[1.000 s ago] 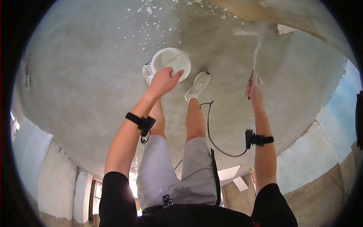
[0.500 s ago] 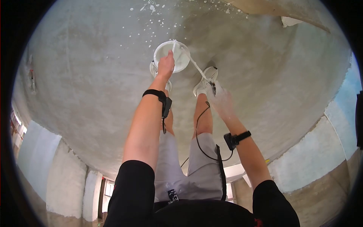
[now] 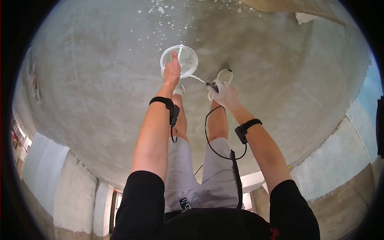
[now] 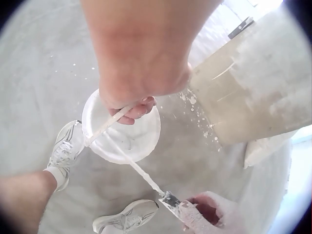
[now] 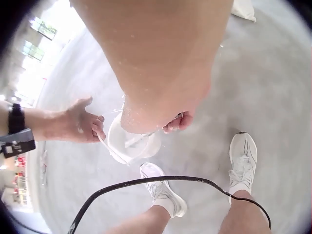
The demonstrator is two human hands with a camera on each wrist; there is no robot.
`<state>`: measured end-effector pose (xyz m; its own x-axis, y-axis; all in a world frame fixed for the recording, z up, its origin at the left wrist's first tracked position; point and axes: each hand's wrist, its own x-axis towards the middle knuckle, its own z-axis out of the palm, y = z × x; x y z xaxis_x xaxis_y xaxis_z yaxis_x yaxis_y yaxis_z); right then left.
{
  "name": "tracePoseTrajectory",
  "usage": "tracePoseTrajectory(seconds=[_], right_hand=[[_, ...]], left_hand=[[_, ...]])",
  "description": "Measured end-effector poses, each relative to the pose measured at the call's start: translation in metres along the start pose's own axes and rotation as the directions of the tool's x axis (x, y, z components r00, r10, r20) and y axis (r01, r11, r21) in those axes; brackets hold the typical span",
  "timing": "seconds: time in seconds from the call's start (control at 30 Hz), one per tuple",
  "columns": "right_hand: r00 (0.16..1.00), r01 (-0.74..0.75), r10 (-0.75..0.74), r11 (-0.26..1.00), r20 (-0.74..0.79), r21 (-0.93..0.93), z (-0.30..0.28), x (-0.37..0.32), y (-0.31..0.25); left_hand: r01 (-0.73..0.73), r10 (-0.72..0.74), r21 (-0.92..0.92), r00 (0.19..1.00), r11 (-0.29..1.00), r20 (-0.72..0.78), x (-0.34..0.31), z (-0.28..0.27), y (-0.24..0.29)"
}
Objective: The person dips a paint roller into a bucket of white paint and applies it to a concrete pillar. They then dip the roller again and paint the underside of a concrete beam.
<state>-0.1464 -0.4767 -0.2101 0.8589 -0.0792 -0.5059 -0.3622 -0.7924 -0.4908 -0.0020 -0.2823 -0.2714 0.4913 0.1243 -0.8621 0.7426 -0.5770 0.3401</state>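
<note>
My left hand [image 3: 172, 74] holds up a round white bucket [image 3: 191, 63] by its handle, the fingers curled round the white handle [image 4: 109, 125]. My right hand [image 3: 227, 96], smeared with white, grips the dark handle [image 4: 171, 201] of a roller tool. The tool's white-coated rod [image 4: 141, 171] runs from that hand over the bucket's rim. Its far end lies inside the bucket, partly hidden in the head view by the left hand. In the right wrist view the left hand [image 5: 80, 122] has its thumb raised beside the bucket [image 5: 146, 146].
White splatters [image 3: 163, 24] dot the grey floor beyond the bucket. My shoes [image 3: 225, 76] stand below and beside it. A black cable [image 3: 206, 132] loops near the right wrist. A pale bag [image 3: 306, 17] lies at the upper right.
The right hand has come in from the far right towards the bucket, and the tool's end has gone from the floor into it. The left hand has turned, its thumb now pointing up along the handle.
</note>
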Motion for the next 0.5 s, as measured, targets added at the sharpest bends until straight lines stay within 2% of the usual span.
tracePoseTrajectory(seconds=[0.07,0.1,0.13,0.17,0.2,0.27,0.3,0.37,0.5], right_hand=[[0.997,-0.044,0.030,0.979,0.073,0.197,-0.010,0.006,-0.004],[0.997,-0.044,0.030,0.979,0.074,0.197,-0.008,0.009,0.000],[0.977,-0.185,0.113,0.877,0.183,0.444,-0.004,0.014,0.007],[0.938,-0.329,0.161,0.695,0.308,0.639,-0.001,0.018,0.016],[0.937,-0.331,0.163,0.696,0.309,0.637,-0.006,0.022,0.018],[0.761,-0.620,0.360,0.159,0.539,0.769,-0.016,0.030,0.024],[0.760,-0.621,0.363,0.160,0.539,0.768,-0.015,0.033,0.032],[0.786,-0.500,0.343,-0.135,0.514,0.855,-0.011,0.033,0.051],[0.771,-0.474,0.394,-0.172,0.501,0.864,-0.012,0.033,0.067]], left_hand=[[0.014,-0.014,0.002,1.000,1.000,0.019,-0.003,-0.003,0.003],[0.028,-0.028,0.004,0.999,1.000,0.034,-0.004,-0.004,0.003],[0.028,-0.029,0.003,0.999,1.000,0.034,0.000,-0.003,-0.002],[0.005,-0.004,0.021,1.000,1.000,-0.009,0.004,0.000,-0.006],[-0.019,0.021,0.039,0.998,0.999,-0.051,0.006,0.001,-0.010],[-0.051,0.049,-0.019,0.997,0.999,-0.067,0.013,0.003,-0.019],[-0.084,0.077,-0.077,0.993,0.993,-0.089,0.015,0.003,-0.021],[-0.081,0.075,-0.081,0.994,0.993,-0.075,0.016,0.004,-0.023],[-0.093,0.091,-0.038,0.993,0.995,-0.070,0.014,0.003,-0.021]])
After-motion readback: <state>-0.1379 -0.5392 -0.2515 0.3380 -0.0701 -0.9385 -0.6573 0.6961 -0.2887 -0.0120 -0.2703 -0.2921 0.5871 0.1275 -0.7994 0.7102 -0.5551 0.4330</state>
